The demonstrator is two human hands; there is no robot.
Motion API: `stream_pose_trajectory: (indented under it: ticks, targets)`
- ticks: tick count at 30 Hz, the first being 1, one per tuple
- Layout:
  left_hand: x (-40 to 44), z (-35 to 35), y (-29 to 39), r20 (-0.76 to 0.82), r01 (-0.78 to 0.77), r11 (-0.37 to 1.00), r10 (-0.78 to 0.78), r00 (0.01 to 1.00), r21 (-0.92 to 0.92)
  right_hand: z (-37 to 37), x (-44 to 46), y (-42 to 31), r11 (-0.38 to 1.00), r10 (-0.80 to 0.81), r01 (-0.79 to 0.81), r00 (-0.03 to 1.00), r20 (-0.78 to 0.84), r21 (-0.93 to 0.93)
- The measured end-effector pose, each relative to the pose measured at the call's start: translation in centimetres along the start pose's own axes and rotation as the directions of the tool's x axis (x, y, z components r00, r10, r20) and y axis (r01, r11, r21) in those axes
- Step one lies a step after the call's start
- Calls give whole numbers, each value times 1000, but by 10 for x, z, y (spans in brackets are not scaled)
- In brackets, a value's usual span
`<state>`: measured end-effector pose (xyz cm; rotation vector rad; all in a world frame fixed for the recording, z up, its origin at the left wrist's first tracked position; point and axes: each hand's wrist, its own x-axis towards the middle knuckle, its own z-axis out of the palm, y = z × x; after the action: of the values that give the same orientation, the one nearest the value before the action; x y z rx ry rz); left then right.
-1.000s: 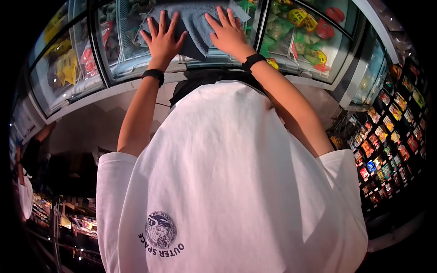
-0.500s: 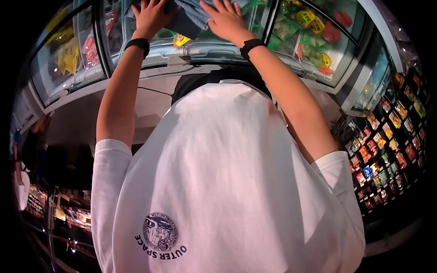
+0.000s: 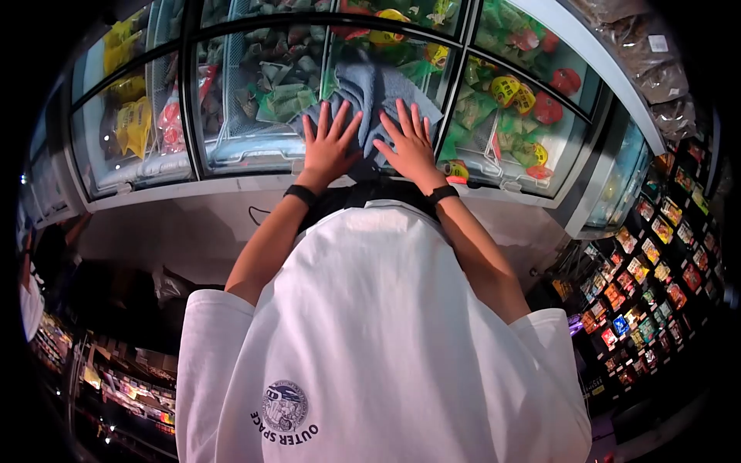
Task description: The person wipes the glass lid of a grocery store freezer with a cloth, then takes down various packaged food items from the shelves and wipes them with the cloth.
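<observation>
2 palms down on the gray-blue cloth (image 3: pixel 363 85): left hand (image 3: pixel 330 147) and right hand (image 3: pixel 411 147) sit side by side, fingers straight and spread, thumbs inward, neither clenched. Pressing force: can't tell. Cloth lies on the glass lid (image 3: pixel 251 108) of the chest freezer (image 3: pixel 154 194), over the middle section near the front edge. It's bunched into folds between the hands, and its far end runs past the fingertips. 1 black wristband (image 3: pixel 301 194) on the left wrist, 1 more on the right. Under glass: green bags (image 3: pixel 532 148) to the right, yellow packs (image 3: pixel 135 127) to the left. Wearer's white T-shirt (image 3: pixel 386 309) has a print reading OUTER SPACE. Packet rack (image 3: pixel 664 255) off to the right. 1 other person (image 3: pixel 29 309) partly visible at far left, detail unclear.
</observation>
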<state>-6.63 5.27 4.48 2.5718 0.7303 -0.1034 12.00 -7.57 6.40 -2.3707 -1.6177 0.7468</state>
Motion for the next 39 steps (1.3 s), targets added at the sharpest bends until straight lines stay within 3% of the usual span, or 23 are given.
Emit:
stream_pose_trajectory:
  ticks: [4, 8, 9, 12, 15, 17, 18, 20, 23, 24, 28, 30, 32, 36, 39]
  targets:
    - [16, -6, 0, 15, 2, 1000, -2, 1000, 9, -11, 11, 20, 997, 67, -66, 998, 9, -46]
    - [67, -19, -36, -153, 19, 1000, -18, 988, 4, -23, 66, 36, 995, 100, -99, 993, -70, 18]
    - [82, -26, -50, -148, 69, 997, -61, 987, 46, -26, 82, 38, 996, 94, -94, 994, -60, 4]
    - [117, -35, -99, -351, 145, 989, -134, 927, 3, -35, 135, 27, 995, 84, -83, 996, -12, 50]
    - [125, -48, -127, -422, 219, 975, -215, 881, -40, -31, 162, -6, 985, 141, -141, 990, 3, 103]
    - [118, -49, -130, -428, 231, 971, -233, 873, -57, -18, 162, -18, 994, 95, -93, 995, -17, 64]
    - [113, -48, -129, -430, 239, 968, -249, 868, -77, -15, 160, -23, 998, 52, -51, 998, -34, 23]
    - [93, -38, -117, -446, 327, 944, -280, 850, 31, -11, 148, -34, 1000, -18, 18, 993, 115, 4]
    - [54, -30, -83, -417, 364, 929, -304, 857, 71, 1, 108, -45, 985, -172, 173, 979, 109, -1]
    - [43, -30, -68, -373, 345, 933, -288, 882, 97, 10, 91, -47, 978, -207, 207, 978, 10, -2]
    - [9, -25, -19, -199, 175, 980, -154, 968, 92, 14, 29, -38, 970, -219, 234, 958, 185, -62]
    - [1, -17, -7, -203, 183, 974, -154, 967, 133, 3, 8, -28, 964, -251, 263, 951, 178, -49]
    - [5, -9, -6, -314, 210, 967, -157, 936, 142, -7, 0, -9, 963, -244, 263, 941, 233, -52]
    - [38, -31, -9, -360, 302, 938, -227, 905, 169, -18, 10, 21, 1000, -12, 11, 998, 60, 19]
    - [61, -41, -11, -370, 301, 943, -231, 900, 142, -16, 17, 28, 994, 69, -69, 998, -3, 84]
